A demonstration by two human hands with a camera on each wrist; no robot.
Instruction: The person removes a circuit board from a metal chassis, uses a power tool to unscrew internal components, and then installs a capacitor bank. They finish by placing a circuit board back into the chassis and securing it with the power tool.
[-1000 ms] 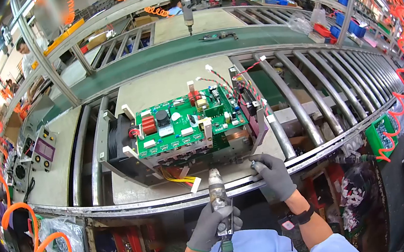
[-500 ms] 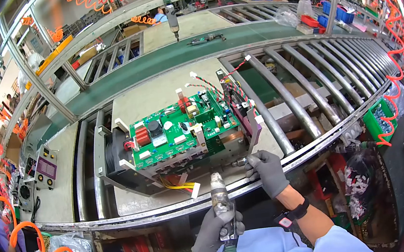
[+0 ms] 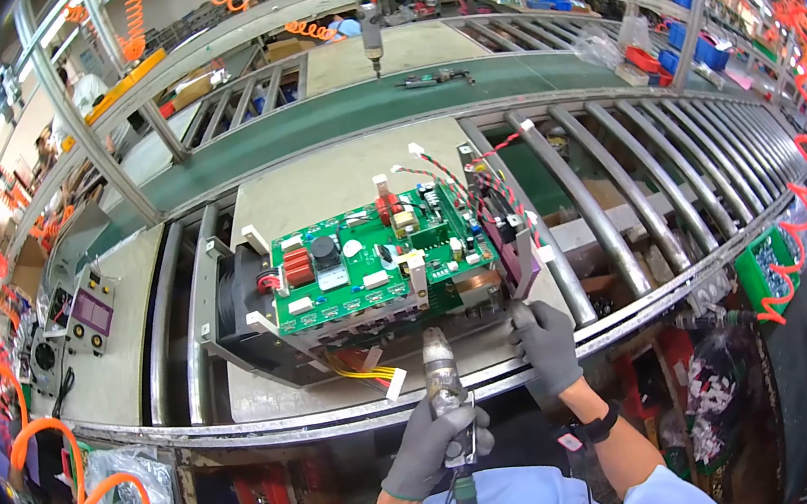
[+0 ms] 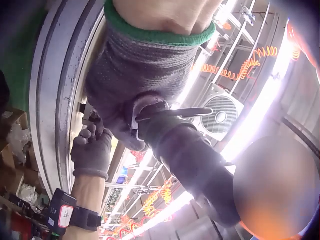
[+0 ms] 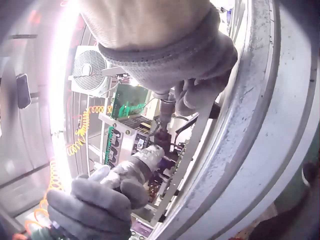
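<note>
My gloved left hand [image 3: 437,441] grips an air screwdriver [image 3: 440,360], its worn metal nose pointing at the front of an electronics unit. In the left wrist view the tool's dark rear body [image 4: 185,150] sticks out of the fist. My gloved right hand [image 3: 544,344] is at the unit's lower right front, fingers curled; the right wrist view shows a small metal cylinder [image 5: 166,104] at its fingertips. The driver's pale nose [image 5: 150,157] lies just short of it there. On top of the unit is a green circuit board [image 3: 364,257]; yellow wires with a white connector [image 3: 397,384] hang in front.
Beneath the unit is a flat board [image 3: 283,176] on a roller conveyor [image 3: 608,197], whose metal front rail runs between me and the unit. A second unit [image 3: 84,316] stands at left. Orange coiled hoses [image 3: 140,486] hang at lower left. A green bin [image 3: 767,273] sits at right.
The right hand has turned, and the metal piece seen at its fingertips before is now hidden in the head view. The left hand still holds the screwdriver. The head view has swung away and back.
</note>
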